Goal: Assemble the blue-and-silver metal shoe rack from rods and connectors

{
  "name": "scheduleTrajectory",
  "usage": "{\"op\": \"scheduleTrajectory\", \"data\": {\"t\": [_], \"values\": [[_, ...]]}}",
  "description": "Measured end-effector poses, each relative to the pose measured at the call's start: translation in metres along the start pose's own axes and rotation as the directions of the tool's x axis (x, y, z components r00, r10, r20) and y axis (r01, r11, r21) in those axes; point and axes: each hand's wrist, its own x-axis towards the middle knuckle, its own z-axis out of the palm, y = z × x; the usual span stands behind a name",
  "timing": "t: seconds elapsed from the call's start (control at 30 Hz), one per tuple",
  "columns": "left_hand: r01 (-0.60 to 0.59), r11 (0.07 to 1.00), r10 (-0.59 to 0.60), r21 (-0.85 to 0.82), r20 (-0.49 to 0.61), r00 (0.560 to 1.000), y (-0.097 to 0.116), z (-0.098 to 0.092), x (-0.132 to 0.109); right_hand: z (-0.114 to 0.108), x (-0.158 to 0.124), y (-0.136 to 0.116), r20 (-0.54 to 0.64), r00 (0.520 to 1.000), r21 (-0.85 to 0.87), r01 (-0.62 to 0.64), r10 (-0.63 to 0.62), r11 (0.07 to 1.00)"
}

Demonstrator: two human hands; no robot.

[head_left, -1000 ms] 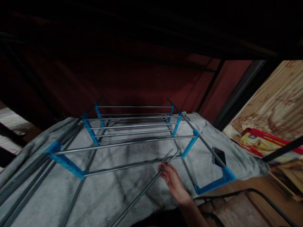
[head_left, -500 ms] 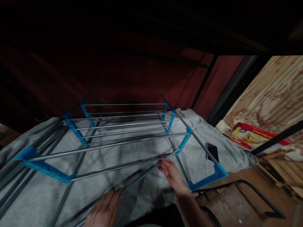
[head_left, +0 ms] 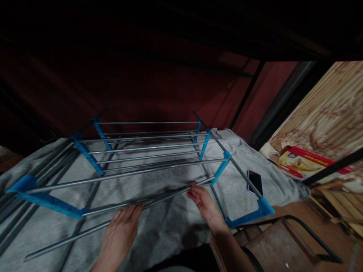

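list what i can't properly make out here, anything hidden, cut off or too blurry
All in the head view:
Loose tube: a stretch is hidden under the left hand.
Left palm: hidden by the back of that hand, so its grip is unclear.
Tube's right end: too blurred near the connector to tell whether it is seated.
Box: print too small; a dark bar covers part.
Cloth: cut off by the left edge.

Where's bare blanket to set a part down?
Right of the phone, blanket lies bare to its edge. Also between left hand and right hand, nearside of the held rod. Crowded: bunched tubes at far left; back half of the rack.
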Motion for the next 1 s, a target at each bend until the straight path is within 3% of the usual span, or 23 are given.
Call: {"op": "scheduleTrajectory", "data": {"t": [0.17,0.33,0.57,0.67,0.77,0.9,1.0], "values": [[0.027,1.000,-0.027,-0.005,0.044,0.999,-0.003,-0.002,0.014,0.002,0.004,-0.002,0.006,1.000,0.060,-0.001,0.001,0.998],[0.048,0.999,-0.047,-0.007,0.089,0.995,-0.002,-0.003,0.020,0.000,0.004,-0.003,-0.002,1.000,0.016,-0.024,0.024,1.000],[-0.011,0.999,0.012,-0.035,0.031,0.999,-0.006,0.007,0.033,0.003,0.003,-0.010,0.009,1.000,-0.026,-0.028,0.028,0.999],[0.000,1.000,0.001,-0.022,0.036,0.999,0.001,0.007,0.036,0.004,-0.009,-0.009,0.040,0.994,-0.099,-0.096,0.101,0.990],[0.030,0.999,-0.027,-0.032,0.083,0.996,0.011,0.002,0.036,0.003,-0.025,-0.008,0.068,0.986,-0.276,-0.128,0.152,0.953],[0.070,0.997,-0.062,-0.046,0.146,0.987,0.017,-0.001,0.037,0.014,-0.028,-0.011,0.211,0.972,-0.551,0.031,0.103,0.834],[0.073,0.997,-0.068,-0.026,0.149,0.987,0.017,0.001,0.037,0.041,-0.024,-0.010,0.354,0.934,-0.711,0.246,0.033,0.659]]}}
